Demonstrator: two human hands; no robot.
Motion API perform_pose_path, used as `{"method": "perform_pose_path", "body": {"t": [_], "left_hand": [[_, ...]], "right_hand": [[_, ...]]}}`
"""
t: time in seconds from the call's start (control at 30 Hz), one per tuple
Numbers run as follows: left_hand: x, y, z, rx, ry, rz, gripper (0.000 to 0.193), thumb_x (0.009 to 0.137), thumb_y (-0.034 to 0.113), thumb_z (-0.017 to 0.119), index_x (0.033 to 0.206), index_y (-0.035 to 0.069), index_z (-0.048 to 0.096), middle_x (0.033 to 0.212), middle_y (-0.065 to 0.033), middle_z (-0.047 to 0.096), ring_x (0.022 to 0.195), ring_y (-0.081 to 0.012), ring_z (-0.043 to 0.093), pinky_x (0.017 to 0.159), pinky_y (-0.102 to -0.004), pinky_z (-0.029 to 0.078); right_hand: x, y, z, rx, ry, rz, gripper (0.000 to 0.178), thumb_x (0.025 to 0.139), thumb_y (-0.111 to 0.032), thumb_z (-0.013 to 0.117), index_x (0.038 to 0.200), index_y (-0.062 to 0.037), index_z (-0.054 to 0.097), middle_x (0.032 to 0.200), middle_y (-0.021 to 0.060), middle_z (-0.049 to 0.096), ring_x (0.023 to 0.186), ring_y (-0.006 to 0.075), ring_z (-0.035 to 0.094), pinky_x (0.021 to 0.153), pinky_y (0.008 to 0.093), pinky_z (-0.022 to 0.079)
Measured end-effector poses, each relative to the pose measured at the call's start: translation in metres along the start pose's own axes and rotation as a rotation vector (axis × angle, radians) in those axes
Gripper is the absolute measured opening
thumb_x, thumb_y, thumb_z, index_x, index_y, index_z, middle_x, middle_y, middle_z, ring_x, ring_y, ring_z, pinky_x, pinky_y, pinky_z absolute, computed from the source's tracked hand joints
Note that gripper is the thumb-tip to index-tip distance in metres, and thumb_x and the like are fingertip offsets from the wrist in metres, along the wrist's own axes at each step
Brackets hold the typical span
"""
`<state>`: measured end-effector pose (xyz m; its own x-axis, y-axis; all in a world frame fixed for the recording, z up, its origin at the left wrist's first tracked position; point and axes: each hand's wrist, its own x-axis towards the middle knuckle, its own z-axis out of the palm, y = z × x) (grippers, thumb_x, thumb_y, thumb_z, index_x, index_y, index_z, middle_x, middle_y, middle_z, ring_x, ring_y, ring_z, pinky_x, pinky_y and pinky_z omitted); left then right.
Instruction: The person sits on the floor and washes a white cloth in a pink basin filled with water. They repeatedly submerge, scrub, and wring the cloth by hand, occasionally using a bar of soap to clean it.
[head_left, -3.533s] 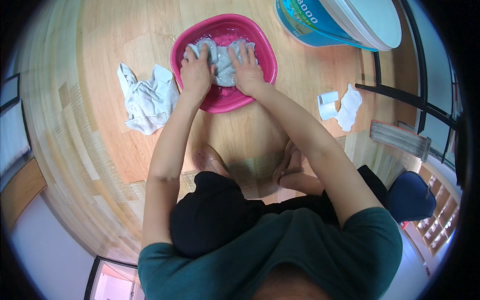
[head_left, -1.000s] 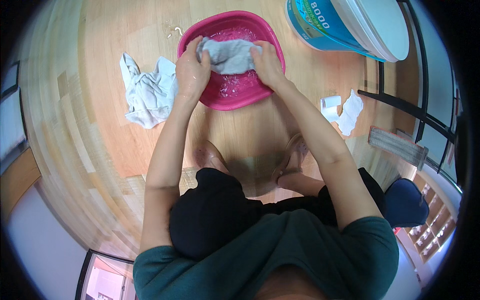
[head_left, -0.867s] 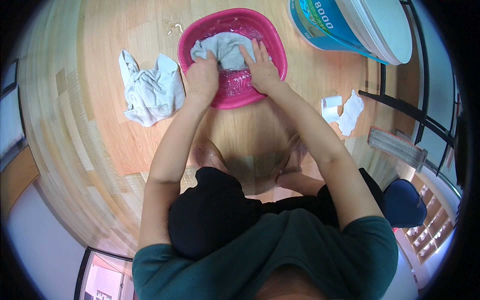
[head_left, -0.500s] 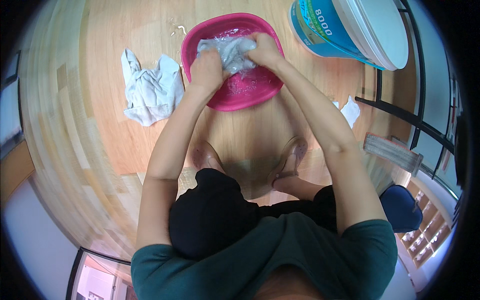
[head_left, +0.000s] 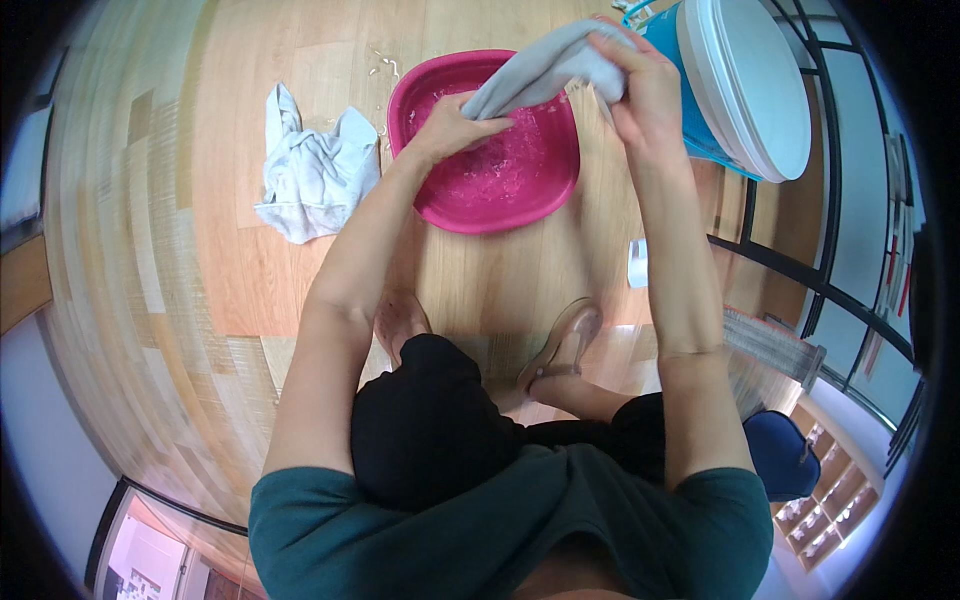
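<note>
A wet light-grey cloth (head_left: pixel 545 70) stretches between my two hands above a pink plastic basin (head_left: pixel 500 220). My right hand (head_left: pixel 648 98) grips its raised end, up and to the right past the basin's rim. Over the basin's left side, my left hand (head_left: pixel 452 132) is closed on the lower end, thumb pointing right. Shallow water with some froth (head_left: pixel 485 175) shows in the basin. A second white cloth (head_left: pixel 318 178) lies crumpled on the floor to the left of the basin, apart from my left forearm.
A large blue bucket with a white lid (head_left: pixel 750 90) is at the upper right, close to my right hand. Water drops (head_left: pixel 388 68) wet the wooden floor beside the basin. A small white object (head_left: pixel 638 264) sits by my right forearm. My feet (head_left: pixel 565 345) are below the basin.
Both hands have lifted the cloth out of the basin's water. The right hand has moved up and right, drawing the cloth from a bunch into a long strip.
</note>
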<state>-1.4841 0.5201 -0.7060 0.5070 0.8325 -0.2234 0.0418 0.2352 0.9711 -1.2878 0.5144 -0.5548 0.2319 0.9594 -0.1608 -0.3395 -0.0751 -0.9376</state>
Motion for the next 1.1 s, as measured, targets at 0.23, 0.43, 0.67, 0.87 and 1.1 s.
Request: {"method": "perform_pose_path", "body": {"t": [0.23,0.43,0.67,0.87,1.1], "left_hand": [[-0.016,-0.015,0.003,-0.638,-0.071,-0.318,0.058,0.086,0.050,0.060,0.125,0.008,0.051,0.112,-0.0073,0.061,0.091,-0.0190,0.063,0.079,-0.0385,0.055],[-0.017,0.005,0.027,-1.174,-0.125,-0.436,0.057,0.087,0.053,0.055,0.125,0.012,0.050,0.121,-0.0073,0.057,0.106,-0.0203,0.058,0.086,-0.0399,0.052],[-0.040,0.028,0.021,-1.701,-0.219,-0.624,0.026,0.088,0.014,0.058,0.102,-0.002,0.044,0.083,-0.0044,0.044,0.072,-0.0129,0.051,0.052,-0.0212,0.050],[-0.057,0.033,0.034,-1.868,-0.658,-0.637,0.030,0.087,0.013,0.056,0.108,-0.003,0.044,0.078,-0.0033,0.040,0.065,-0.0100,0.045,0.046,-0.0177,0.044],[-0.034,0.026,-0.007,-0.266,-0.459,-0.417,0.042,0.079,0.008,0.067,0.117,0.000,0.052,0.082,-0.0048,0.058,0.071,-0.0148,0.056,0.047,-0.0274,0.044]], "right_hand": [[0.006,0.054,0.006,-0.189,0.271,-0.184,0.034,0.081,-0.004,0.067,0.113,0.0033,0.059,0.106,0.0107,0.063,0.095,0.0194,0.061,0.086,0.0277,0.048],[-0.076,0.112,0.007,-1.017,-0.133,-0.518,0.037,0.072,-0.002,0.068,0.108,-0.0048,0.061,0.103,0.0124,0.064,0.102,0.0290,0.058,0.090,0.0362,0.046],[-0.046,0.098,-0.030,-1.202,-0.124,-0.719,0.074,0.066,-0.006,0.073,0.134,-0.0049,0.043,0.128,0.0154,0.052,0.119,0.0320,0.048,0.100,0.0399,0.037],[0.004,0.103,-0.024,-1.065,-0.475,-0.860,0.086,0.062,-0.012,0.076,0.139,-0.0107,0.038,0.119,0.0132,0.056,0.101,0.0297,0.060,0.083,0.0347,0.051],[0.012,0.058,-0.022,-1.714,-0.887,-0.775,0.069,0.062,-0.010,0.071,0.127,-0.0215,0.051,0.088,0.0077,0.060,0.079,0.0274,0.064,0.059,0.0390,0.051]]}}
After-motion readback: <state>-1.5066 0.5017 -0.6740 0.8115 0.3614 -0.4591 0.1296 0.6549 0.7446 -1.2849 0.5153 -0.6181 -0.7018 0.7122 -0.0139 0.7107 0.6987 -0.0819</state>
